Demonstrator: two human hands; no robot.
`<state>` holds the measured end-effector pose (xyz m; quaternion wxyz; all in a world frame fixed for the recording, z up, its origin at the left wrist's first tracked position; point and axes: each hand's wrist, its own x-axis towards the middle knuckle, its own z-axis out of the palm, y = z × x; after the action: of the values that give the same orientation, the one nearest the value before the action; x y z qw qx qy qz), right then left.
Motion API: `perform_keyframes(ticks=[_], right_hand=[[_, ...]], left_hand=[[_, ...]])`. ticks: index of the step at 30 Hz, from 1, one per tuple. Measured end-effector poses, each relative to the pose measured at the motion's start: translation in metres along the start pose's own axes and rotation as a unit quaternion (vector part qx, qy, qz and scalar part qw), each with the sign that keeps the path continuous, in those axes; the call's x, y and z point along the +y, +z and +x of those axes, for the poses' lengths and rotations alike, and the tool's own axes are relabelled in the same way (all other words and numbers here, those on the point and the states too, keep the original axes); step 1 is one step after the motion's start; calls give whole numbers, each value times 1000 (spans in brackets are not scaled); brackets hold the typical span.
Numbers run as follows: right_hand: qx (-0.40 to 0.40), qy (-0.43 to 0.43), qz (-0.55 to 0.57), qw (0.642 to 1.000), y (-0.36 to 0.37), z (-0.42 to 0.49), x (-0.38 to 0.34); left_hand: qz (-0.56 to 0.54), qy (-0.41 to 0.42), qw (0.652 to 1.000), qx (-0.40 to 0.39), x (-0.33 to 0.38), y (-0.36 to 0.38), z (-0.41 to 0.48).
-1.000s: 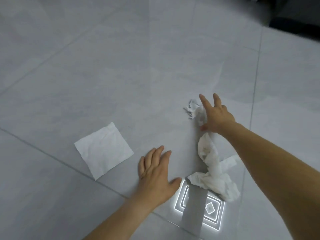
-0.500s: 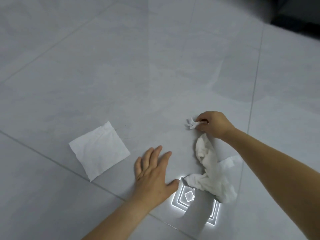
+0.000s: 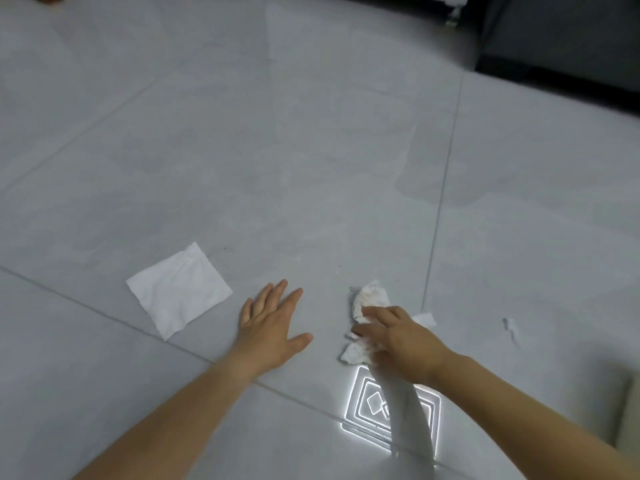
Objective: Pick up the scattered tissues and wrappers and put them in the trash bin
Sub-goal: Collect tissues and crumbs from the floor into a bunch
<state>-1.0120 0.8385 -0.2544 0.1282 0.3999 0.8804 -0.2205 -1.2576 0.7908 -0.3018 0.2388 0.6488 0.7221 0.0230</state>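
A flat square white tissue (image 3: 178, 290) lies on the grey tiled floor at the left. My left hand (image 3: 273, 325) rests flat on the floor just right of it, fingers spread, holding nothing. My right hand (image 3: 398, 337) lies on top of a crumpled white tissue (image 3: 369, 297), with fingers curled over it; parts of the tissue stick out above, left of and behind the hand. A small white scrap (image 3: 512, 325) lies on the floor farther right. No trash bin is in view.
A bright reflection of a ceiling lamp (image 3: 367, 407) shines on the tile under my right forearm. Dark furniture (image 3: 554, 39) stands at the top right. A pale object's edge (image 3: 632, 410) shows at the right border.
My right hand pulled back toward me from the small far tissue piece and now covers the larger crumpled tissue, which is bunched together. My left hand stayed flat on the floor.
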Motion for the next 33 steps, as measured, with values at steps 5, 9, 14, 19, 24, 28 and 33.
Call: perform_keyframes(ticks=[5, 9, 14, 19, 24, 28, 33], right_hand=[[38, 57, 51, 996, 20, -23, -6], [110, 51, 152, 981, -1, -58, -7], [196, 20, 137, 971, -82, -146, -3], [203, 11, 59, 977, -154, -263, 10], [278, 44, 53, 958, -169, -351, 33], [349, 78, 68, 931, -160, -391, 54], [404, 106, 66, 906, -153, -434, 84]], left_hand=[[-4, -56, 998, -39, 24, -10, -14], [3, -39, 998, -41, 50, -21, -26], [13, 65, 997, -28, 109, -52, -40], [-36, 212, 977, 0, 207, -94, -64], [-33, 351, 936, 20, 312, -114, -95], [47, 414, 909, -16, 377, -112, -111], [75, 439, 896, 0, 456, -106, -117]])
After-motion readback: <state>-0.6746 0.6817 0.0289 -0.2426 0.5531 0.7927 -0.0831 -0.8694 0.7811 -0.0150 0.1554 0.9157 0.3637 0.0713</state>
